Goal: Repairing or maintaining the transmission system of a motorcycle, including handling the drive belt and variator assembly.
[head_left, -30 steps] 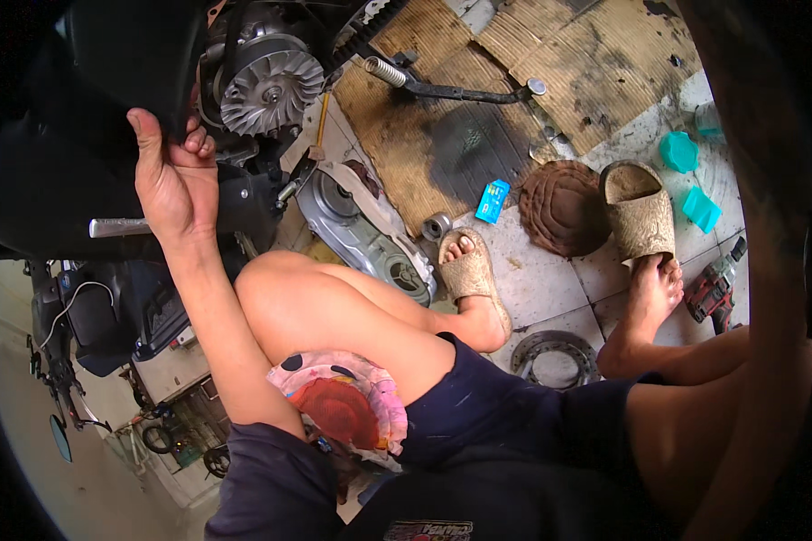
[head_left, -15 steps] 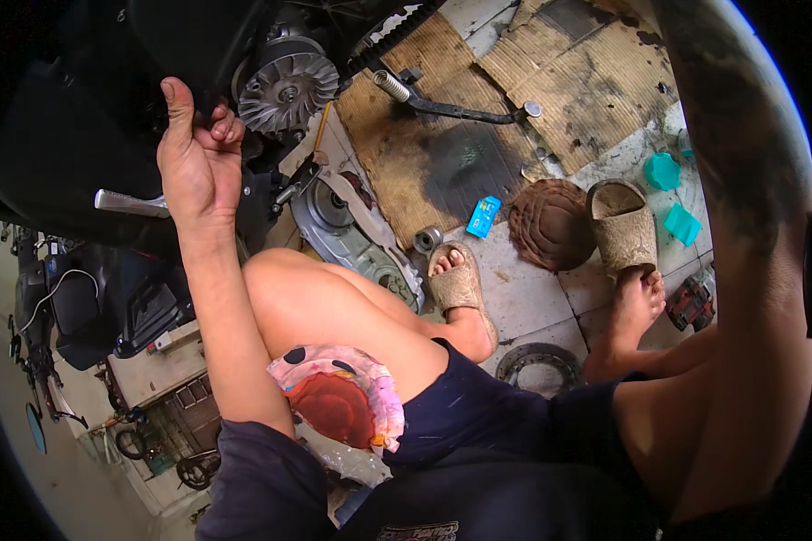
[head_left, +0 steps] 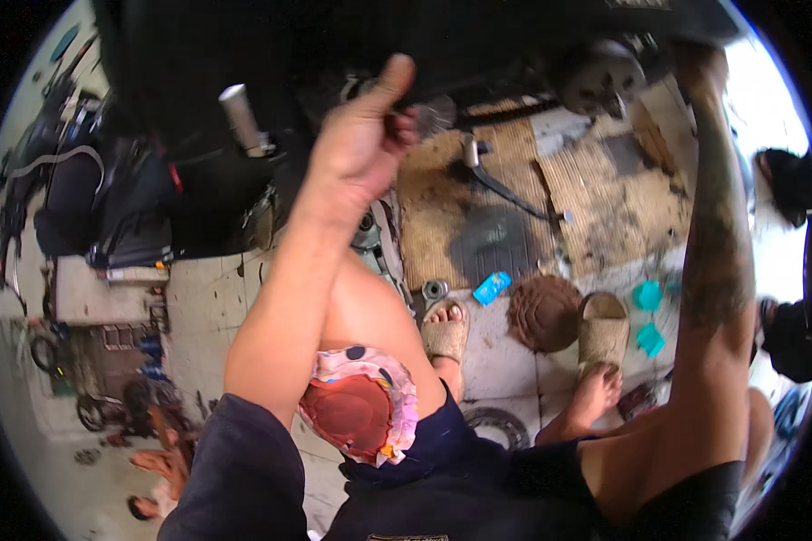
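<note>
My left hand [head_left: 359,144] is raised in front of a dark scooter body [head_left: 244,45]. Its thumb stands up, apart from the loosely bent fingers, and no object shows in it. Just beyond the fingertips is a blurred finned fan wheel [head_left: 437,117], partly hidden. At the upper right, my right hand [head_left: 700,68] is up against the scooter's dark rear end, beside a round wheel hub [head_left: 604,77]; its fingers are too dark and hidden to make out. Below the left hand, a metal engine cover [head_left: 390,243] is mostly covered by my knee and forearm.
Stained cardboard [head_left: 604,207] lies under the scooter's side stand [head_left: 510,191]. Near my sandalled feet are a blue packet [head_left: 492,288], a brown round mat [head_left: 543,314], teal pieces [head_left: 648,295] and a dark ring [head_left: 505,424]. Another person [head_left: 158,478] is at the lower left.
The view has swung left to right, showing more of the scooter's rear. My right hand now shows at the scooter's rear end. My left hand stays raised with its thumb up.
</note>
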Available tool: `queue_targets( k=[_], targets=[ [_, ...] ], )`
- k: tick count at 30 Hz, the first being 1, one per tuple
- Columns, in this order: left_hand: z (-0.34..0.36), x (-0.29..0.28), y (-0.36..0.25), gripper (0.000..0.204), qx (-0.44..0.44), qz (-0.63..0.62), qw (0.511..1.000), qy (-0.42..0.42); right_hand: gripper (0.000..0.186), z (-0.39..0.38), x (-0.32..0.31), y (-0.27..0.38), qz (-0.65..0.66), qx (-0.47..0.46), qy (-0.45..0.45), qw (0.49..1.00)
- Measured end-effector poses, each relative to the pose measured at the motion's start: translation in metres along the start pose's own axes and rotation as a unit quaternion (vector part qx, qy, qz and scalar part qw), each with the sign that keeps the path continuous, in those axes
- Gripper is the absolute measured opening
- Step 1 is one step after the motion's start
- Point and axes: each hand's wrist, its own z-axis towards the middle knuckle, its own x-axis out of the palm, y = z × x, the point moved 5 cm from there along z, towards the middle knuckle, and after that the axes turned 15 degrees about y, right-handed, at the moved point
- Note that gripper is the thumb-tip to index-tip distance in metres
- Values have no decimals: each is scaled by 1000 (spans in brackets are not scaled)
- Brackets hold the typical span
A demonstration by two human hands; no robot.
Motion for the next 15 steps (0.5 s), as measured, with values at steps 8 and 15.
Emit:
queue_targets(
  k=[8,15],
  targets=[
    [-17,10,-7,53,107,317,941,-44,49,-38,-7,47,382,-283,-298,828],
    [-18,13,-12,46,87,399,913,-16,28,-69,-37,67,1,-198,-399,896]
  ],
)
